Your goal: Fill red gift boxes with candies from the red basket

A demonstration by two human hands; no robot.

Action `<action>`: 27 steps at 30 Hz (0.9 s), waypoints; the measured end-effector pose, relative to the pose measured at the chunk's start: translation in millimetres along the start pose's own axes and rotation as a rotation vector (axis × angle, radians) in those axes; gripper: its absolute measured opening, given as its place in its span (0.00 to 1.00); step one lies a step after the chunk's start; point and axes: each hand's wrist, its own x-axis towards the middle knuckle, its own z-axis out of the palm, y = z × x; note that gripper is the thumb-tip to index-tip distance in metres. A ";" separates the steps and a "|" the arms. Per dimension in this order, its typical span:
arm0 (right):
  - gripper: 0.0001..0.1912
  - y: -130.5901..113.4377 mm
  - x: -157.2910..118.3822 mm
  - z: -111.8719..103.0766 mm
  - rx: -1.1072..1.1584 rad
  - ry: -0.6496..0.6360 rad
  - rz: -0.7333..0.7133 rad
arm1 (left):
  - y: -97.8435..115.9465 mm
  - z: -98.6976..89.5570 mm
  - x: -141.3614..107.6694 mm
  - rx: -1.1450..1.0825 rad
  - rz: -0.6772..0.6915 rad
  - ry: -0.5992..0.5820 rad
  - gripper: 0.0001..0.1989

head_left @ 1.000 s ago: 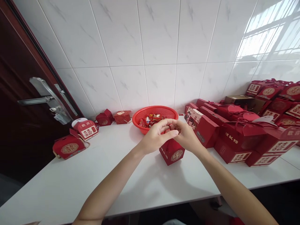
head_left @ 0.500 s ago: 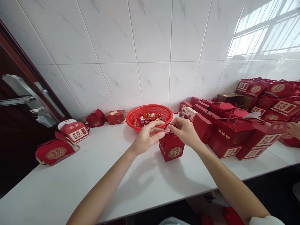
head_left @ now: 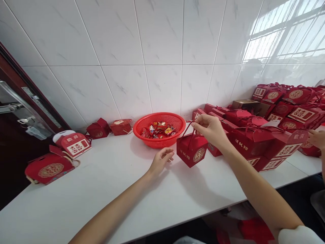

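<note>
Pinched in my right hand [head_left: 209,128] is the cord handle of a small red gift box [head_left: 191,149] with gold lettering. The box hangs tilted just above the white table, its top closed. My left hand [head_left: 161,162] is low over the table to the left of the box, apart from it, fingers loosely curved and holding nothing. Behind my left hand stands a red plastic basket [head_left: 159,142] with wrapped candies [head_left: 161,127] in it.
Many red gift boxes [head_left: 254,144] crowd the right side, stacked near the tiled wall. Several more boxes [head_left: 50,167] sit at the left, near a dark door [head_left: 15,142]. A co-worker's hand [head_left: 317,139] reaches in at the right edge. The table's front edge runs below my arms.
My left hand has let go of the box top and dropped to the table's left. My right hand has lifted the box by its cord and moved it slightly right.
</note>
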 end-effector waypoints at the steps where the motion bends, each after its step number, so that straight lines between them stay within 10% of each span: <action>1: 0.11 -3.2 4.7 -5.2 0.004 0.013 -0.012 | -6.3 1.2 -1.8 -0.007 -0.022 -0.003 0.21; 14: 0.14 -46.8 162.0 -76.0 -0.425 0.308 -0.059 | -32.3 10.3 -15.9 -0.038 -0.048 -0.103 0.08; 27: 0.12 67.2 283.2 -68.5 -0.086 0.330 0.341 | -53.3 11.4 -11.4 0.046 -0.026 -0.139 0.08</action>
